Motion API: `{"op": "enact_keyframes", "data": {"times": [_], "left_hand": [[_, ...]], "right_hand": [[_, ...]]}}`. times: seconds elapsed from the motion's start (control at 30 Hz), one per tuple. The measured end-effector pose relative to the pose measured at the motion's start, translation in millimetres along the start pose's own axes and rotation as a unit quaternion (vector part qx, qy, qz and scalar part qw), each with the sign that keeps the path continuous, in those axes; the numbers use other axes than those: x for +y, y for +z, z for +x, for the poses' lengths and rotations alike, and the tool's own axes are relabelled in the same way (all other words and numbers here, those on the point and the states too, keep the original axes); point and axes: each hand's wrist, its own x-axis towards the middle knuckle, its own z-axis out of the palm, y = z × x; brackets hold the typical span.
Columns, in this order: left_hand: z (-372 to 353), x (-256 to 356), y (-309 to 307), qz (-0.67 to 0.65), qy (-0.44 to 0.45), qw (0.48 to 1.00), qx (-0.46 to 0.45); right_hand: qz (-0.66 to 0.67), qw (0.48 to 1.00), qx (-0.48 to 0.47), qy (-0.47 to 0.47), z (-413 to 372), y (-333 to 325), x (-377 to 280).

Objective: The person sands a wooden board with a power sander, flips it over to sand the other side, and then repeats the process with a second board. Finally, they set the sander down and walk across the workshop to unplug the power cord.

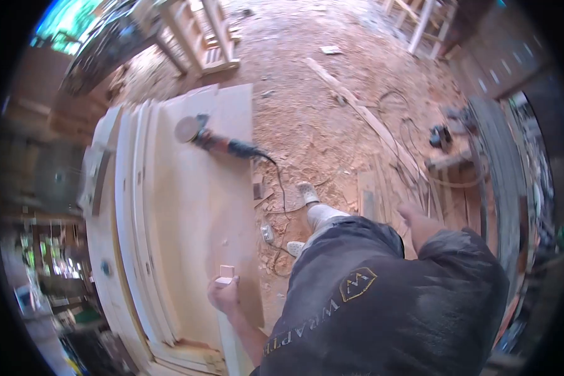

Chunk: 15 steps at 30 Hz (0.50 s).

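Note:
My left hand (224, 297) is closed around a small pale piece (226, 272), pinkish on one face and white on another, just above a broad wooden panel (194, 188). What kind of piece it is, I cannot tell. An angle grinder (222, 143) with a round disc lies on the far part of the panel, its black cord hanging over the right edge. Out to my right, beside my body, my right hand (412, 216) is held over the floor with its fingers loosely out and nothing visible in them.
More panels or frames (135, 207) are stacked along the left. Wood shavings cover the floor (288, 75), where a long board (363, 113) and loose cables lie. A small white box (267, 234) sits near my feet. A wooden frame (197, 37) stands at the back.

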Motion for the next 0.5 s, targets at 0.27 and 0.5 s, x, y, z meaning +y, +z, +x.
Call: {"op": "enact_keyframes", "data": {"times": [0.27,0.5], "left_hand": [[98.4,175.5,5.3,-0.176,0.158,0.957,0.171],[100.0,348.9,93.9,-0.42,0.306,0.853,-0.048]], "right_hand": [[0.182,0.977,0.072,0.086,-20.7,12.2,57.7],[0.273,0.959,0.041,-0.059,-13.9,-26.7,-57.5]]}}
